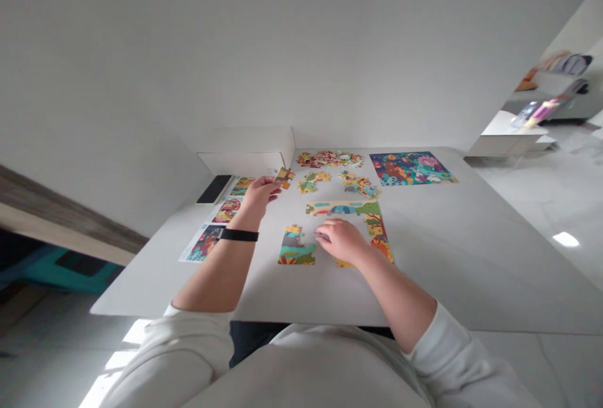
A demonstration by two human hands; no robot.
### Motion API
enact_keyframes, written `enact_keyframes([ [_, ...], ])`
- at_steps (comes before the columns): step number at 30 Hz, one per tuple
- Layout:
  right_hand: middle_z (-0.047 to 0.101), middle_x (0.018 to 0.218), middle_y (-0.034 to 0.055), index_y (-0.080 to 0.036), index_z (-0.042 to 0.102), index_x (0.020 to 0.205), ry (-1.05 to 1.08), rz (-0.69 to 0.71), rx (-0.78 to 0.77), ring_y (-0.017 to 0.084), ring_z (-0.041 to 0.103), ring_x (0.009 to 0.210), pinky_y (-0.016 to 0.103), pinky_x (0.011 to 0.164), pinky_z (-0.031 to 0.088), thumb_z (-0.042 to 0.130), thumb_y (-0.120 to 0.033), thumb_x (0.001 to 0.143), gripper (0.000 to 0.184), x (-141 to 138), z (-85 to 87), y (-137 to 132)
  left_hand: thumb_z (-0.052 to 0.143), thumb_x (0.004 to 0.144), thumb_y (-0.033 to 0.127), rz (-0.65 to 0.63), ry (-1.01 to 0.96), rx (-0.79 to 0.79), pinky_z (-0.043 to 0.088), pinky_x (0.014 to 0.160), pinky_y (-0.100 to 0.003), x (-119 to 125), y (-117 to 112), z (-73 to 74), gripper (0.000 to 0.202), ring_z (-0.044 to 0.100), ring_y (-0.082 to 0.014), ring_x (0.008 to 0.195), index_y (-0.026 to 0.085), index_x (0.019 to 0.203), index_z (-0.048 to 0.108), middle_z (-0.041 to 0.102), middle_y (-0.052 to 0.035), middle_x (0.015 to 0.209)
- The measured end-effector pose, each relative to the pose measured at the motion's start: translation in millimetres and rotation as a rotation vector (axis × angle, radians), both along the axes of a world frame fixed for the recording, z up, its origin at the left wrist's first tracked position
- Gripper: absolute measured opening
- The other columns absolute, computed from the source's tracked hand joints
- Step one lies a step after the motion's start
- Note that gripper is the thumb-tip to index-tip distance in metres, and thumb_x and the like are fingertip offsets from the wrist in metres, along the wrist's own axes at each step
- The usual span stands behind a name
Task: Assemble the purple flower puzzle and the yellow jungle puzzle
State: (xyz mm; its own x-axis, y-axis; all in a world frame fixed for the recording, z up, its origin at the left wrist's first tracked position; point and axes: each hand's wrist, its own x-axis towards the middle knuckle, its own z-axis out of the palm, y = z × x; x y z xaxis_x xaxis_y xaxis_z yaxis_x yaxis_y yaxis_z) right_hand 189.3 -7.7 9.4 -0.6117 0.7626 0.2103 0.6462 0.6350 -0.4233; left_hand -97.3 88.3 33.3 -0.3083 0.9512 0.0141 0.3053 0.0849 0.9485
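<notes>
Puzzle piece [285,176] pinched by left fingers [275,187], right fingers [326,230] curled near partial puzzle [375,227], grip unclear, illegible print [272,172] on box [242,161]

The left hand [264,193] pinches, raised; the right hand [342,240] hangs lower.

Open tabletop [464,245] right, white box [240,161] blocking rear left

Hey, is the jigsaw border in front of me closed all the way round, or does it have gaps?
It has gaps: the lower-left jigsaw section lies apart from the top strip, with white tabletop showing between them.
</notes>
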Motion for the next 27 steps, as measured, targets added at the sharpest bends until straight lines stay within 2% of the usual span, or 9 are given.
enact_keyframes([
  [3,0.084,0.120,0.0096,-0.023,0.084,0.114,0.082,-0.022,-0.018,0.026,0.076,0.115,0.039,0.104,0.057,0.072,-0.019,0.100,0.019,-0.8,-3.9,1.7,0.086,0.069,0.044,-0.051,-0.311,0.103,0.051,0.068,-0.024,22.8,-33.5,4.6,0.042,0.073,-0.0158,0.078,0.022,0.091,0.058,0.071,-0.0001,0.082],
  [6,0.084,0.119,0.0094,-0.023,0.084,0.111,0.201,-0.082,-0.040,0.026,0.077,0.113,0.040,0.103,0.058,0.070,-0.018,0.099,0.019,-0.4,-7.4,5.3,0.091,0.066,0.048,-0.089,-0.406,0.154,0.047,0.064,-0.023,47.5,-60.1,1.0,0.047,0.071,-0.0146,0.073,0.023,0.088,0.057,0.068,0.0018,0.078],
  [9,0.085,0.111,0.0080,-0.024,0.083,0.115,0.351,-0.175,-0.103,0.023,0.078,0.094,0.037,0.092,0.060,0.068,-0.023,0.100,0.021,1.5,-9.0,10.6,0.092,0.067,0.052,-0.145,-0.457,0.154,0.047,0.064,-0.024,65.1,-75.6,-9.2,0.050,0.069,-0.0142,0.072,0.022,0.086,0.056,0.067,0.0020,0.077],
  [11,0.084,0.103,0.0061,-0.024,0.081,0.118,0.466,-0.218,-0.172,0.021,0.077,0.086,0.034,0.086,0.060,0.068,-0.029,0.101,0.022,3.2,-9.4,14.2,0.093,0.066,0.057,-0.184,-0.494,0.124,0.047,0.063,-0.024,71.7,-80.1,-15.3,0.053,0.069,-0.0143,0.070,0.022,0.086,0.058,0.069,0.0008,0.079],
  [13,0.083,0.098,0.0056,-0.023,0.080,0.115,0.575,-0.228,-0.241,0.021,0.076,0.086,0.033,0.084,0.059,0.068,-0.038,0.101,0.024,4.7,-9.8,17.2,0.093,0.066,0.061,-0.218,-0.513,0.098,0.047,0.063,-0.025,75.5,-81.9,-18.5,0.055,0.070,-0.0146,0.070,0.021,0.086,0.060,0.072,-0.0010,0.082],
  [19,0.080,0.096,0.0056,-0.022,0.074,0.107,0.749,-0.175,-0.398,0.021,0.074,0.089,0.032,0.082,0.057,0.068,-0.065,0.097,0.044,4.3,-12.7,18.1,0.092,0.070,0.066,-0.285,-0.515,0.066,0.053,0.067,-0.027,80.8,-86.2,-17.7,0.056,0.072,-0.0151,0.072,0.020,0.088,0.068,0.079,-0.0054,0.088],
  [27,0.074,0.083,0.0028,-0.024,0.068,0.092,0.764,-0.207,-0.392,0.021,0.070,0.082,0.031,0.077,0.054,0.061,-0.075,0.097,0.052,0.8,-6.5,11.5,0.091,0.074,0.068,-0.338,-0.478,0.052,0.058,0.072,-0.030,87.9,-88.1,-25.8,0.055,0.075,-0.0172,0.074,0.019,0.092,0.073,0.081,-0.0075,0.089],
])
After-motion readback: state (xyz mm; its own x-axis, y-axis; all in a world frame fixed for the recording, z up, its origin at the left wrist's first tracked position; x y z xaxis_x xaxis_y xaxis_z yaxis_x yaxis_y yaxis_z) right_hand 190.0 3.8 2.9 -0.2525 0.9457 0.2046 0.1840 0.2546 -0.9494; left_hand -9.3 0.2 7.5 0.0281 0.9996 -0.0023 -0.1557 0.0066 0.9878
